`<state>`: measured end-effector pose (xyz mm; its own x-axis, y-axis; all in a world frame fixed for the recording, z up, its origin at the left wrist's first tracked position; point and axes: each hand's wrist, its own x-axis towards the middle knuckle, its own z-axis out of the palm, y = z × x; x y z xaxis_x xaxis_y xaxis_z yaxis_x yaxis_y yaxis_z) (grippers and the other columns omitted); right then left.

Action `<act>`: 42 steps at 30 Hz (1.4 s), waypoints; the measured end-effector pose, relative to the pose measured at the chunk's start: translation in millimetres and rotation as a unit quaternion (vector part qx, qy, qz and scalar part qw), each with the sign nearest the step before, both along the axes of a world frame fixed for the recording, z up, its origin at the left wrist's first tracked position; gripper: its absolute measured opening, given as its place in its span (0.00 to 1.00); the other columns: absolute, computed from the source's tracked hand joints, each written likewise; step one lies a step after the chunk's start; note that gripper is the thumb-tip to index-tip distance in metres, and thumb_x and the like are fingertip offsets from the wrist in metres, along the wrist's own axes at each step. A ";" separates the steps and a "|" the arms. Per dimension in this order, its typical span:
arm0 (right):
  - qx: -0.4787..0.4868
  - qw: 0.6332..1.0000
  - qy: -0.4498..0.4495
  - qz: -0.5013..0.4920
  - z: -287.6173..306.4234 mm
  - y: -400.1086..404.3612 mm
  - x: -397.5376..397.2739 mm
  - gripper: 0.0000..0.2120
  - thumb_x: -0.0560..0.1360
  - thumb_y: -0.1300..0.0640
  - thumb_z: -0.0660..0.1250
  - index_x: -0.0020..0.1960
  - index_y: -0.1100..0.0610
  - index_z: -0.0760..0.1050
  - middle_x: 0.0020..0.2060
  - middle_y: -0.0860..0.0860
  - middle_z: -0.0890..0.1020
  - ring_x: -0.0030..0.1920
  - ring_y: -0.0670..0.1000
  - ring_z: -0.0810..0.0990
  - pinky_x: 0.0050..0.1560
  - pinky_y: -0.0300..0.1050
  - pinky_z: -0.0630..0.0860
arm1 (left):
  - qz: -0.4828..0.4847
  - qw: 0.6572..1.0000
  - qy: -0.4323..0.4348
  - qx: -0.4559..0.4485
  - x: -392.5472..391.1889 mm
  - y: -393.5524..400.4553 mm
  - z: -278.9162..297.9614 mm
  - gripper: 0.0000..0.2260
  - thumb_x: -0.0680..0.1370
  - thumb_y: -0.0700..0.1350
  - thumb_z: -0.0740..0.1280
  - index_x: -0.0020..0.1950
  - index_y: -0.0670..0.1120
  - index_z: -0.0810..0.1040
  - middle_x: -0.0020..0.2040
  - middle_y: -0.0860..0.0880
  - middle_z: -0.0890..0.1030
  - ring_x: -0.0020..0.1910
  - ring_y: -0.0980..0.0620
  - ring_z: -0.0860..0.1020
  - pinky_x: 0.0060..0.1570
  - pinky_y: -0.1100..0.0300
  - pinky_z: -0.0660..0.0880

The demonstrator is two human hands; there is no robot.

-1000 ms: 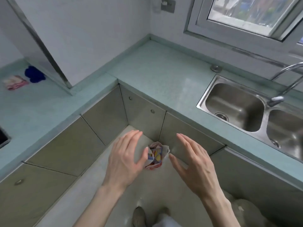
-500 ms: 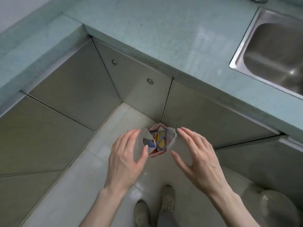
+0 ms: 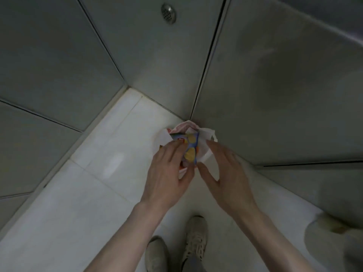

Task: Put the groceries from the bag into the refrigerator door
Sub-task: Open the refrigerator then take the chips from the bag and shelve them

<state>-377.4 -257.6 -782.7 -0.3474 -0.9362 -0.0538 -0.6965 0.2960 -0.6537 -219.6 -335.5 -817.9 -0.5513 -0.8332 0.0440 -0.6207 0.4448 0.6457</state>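
Observation:
A small white plastic bag (image 3: 204,138) stands on the floor in the corner where the cabinets meet. Colourful packets (image 3: 191,146), blue, yellow and red, show in its mouth. My left hand (image 3: 167,173) lies over the bag's left side, its fingers on the rim and packets, its thumb pressing the bag's near edge. My right hand (image 3: 227,173) is at the bag's right side with fingers spread, thumb and fingers apart, touching the plastic. No refrigerator is in view.
Grey cabinet doors (image 3: 275,85) close in the corner on the left, far and right sides; one has a round knob (image 3: 168,10). The floor is white tile (image 3: 88,203). My shoes (image 3: 196,238) stand just behind the bag. A pale rounded sack (image 3: 334,244) sits at lower right.
The view has dropped from the counter and sink down to the floor corner. Both hands moved down and forward onto the bag; the left now grips its edge.

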 end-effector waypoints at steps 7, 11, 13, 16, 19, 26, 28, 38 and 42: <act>0.067 0.989 -0.125 -0.049 -87.2 -28.6 -17.6 0.25 0.82 0.49 0.68 0.78 0.51 0.69 0.64 0.37 0.71 0.61 0.30 0.67 0.57 0.15 0.59 | -0.043 0.999 -0.010 0.010 -28.1 -17.6 -85.1 0.21 0.81 0.51 0.66 0.70 0.42 0.77 0.65 0.45 0.81 0.64 0.45 0.78 0.63 0.51 0.77; 0.113 0.963 -0.229 -0.088 -133.3 -50.0 -20.5 0.16 0.84 0.51 0.66 0.71 0.44 0.71 0.55 0.33 0.76 0.50 0.28 0.76 0.47 0.19 0.69 | -0.094 0.993 -0.060 0.047 -37.6 -34.8 -124.7 0.16 0.80 0.49 0.66 0.65 0.43 0.79 0.58 0.46 0.82 0.56 0.45 0.79 0.56 0.52 0.78; 0.133 0.950 -0.262 -0.107 -152.3 -61.8 -20.1 0.10 0.84 0.51 0.65 0.64 0.43 0.72 0.49 0.36 0.80 0.49 0.35 0.80 0.45 0.26 0.74 | -0.133 0.984 -0.109 0.039 -38.9 -43.0 -146.0 0.14 0.79 0.49 0.69 0.61 0.42 0.80 0.55 0.44 0.83 0.55 0.43 0.80 0.58 0.51 0.77; 0.138 0.927 -0.318 -0.139 -177.8 -77.6 -14.2 0.12 0.82 0.49 0.66 0.62 0.53 0.77 0.50 0.57 0.84 0.49 0.54 0.83 0.51 0.46 0.79 | -0.134 0.973 -0.183 0.050 -33.4 -54.6 -169.5 0.15 0.79 0.52 0.67 0.60 0.43 0.79 0.55 0.43 0.83 0.55 0.40 0.80 0.61 0.47 0.75; 0.141 0.912 -0.349 -0.161 -198.5 -87.6 -8.4 0.18 0.82 0.46 0.66 0.67 0.52 0.77 0.53 0.57 0.85 0.55 0.57 0.85 0.59 0.56 0.83 | -0.119 0.963 -0.235 0.054 -23.8 -58.8 -179.0 0.27 0.78 0.60 0.54 0.62 0.43 0.79 0.57 0.42 0.83 0.57 0.38 0.80 0.60 0.45 0.74; 0.236 0.897 -0.307 -0.213 -233.3 -100.6 0.3 0.23 0.83 0.55 0.66 0.75 0.58 0.66 0.60 0.55 0.78 0.58 0.56 0.78 0.59 0.49 0.76 | -0.121 0.945 -0.303 0.031 -12.4 -50.6 -195.5 0.26 0.83 0.58 0.59 0.78 0.47 0.66 0.73 0.45 0.74 0.71 0.42 0.71 0.73 0.47 0.66; 0.267 0.880 -0.313 -0.240 -242.1 -102.0 4.4 0.23 0.80 0.54 0.68 0.71 0.60 0.68 0.57 0.55 0.78 0.56 0.56 0.79 0.55 0.48 0.74 | -0.126 0.942 -0.311 0.028 -11.7 -49.1 -198.7 0.27 0.83 0.58 0.59 0.80 0.47 0.63 0.75 0.46 0.71 0.73 0.43 0.70 0.75 0.47 0.64; 0.216 0.887 -0.289 -0.287 -249.3 -94.1 14.7 0.10 0.79 0.52 0.71 0.48 0.58 0.78 0.44 0.56 0.83 0.50 0.61 0.83 0.50 0.50 0.78 | -0.142 0.944 -0.297 0.003 4.1 -37.4 -198.5 0.32 0.78 0.56 0.69 0.78 0.44 0.67 0.74 0.42 0.74 0.72 0.39 0.74 0.76 0.42 0.66; 0.179 0.901 -0.276 -0.283 -216.7 -91.7 16.2 0.11 0.79 0.50 0.72 0.53 0.58 0.79 0.45 0.54 0.83 0.47 0.57 0.82 0.42 0.43 0.74 | -0.124 0.959 -0.253 -0.013 7.6 -32.1 -180.5 0.34 0.74 0.53 0.75 0.76 0.40 0.70 0.70 0.40 0.78 0.66 0.38 0.79 0.67 0.43 0.77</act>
<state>-361.2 -349.2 -999.5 -0.5919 -0.5053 -0.6280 0.0337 0.7629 -0.6456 -212.0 -367.7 -998.4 -0.6893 -0.6754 -0.2620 -0.7241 0.6320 0.2761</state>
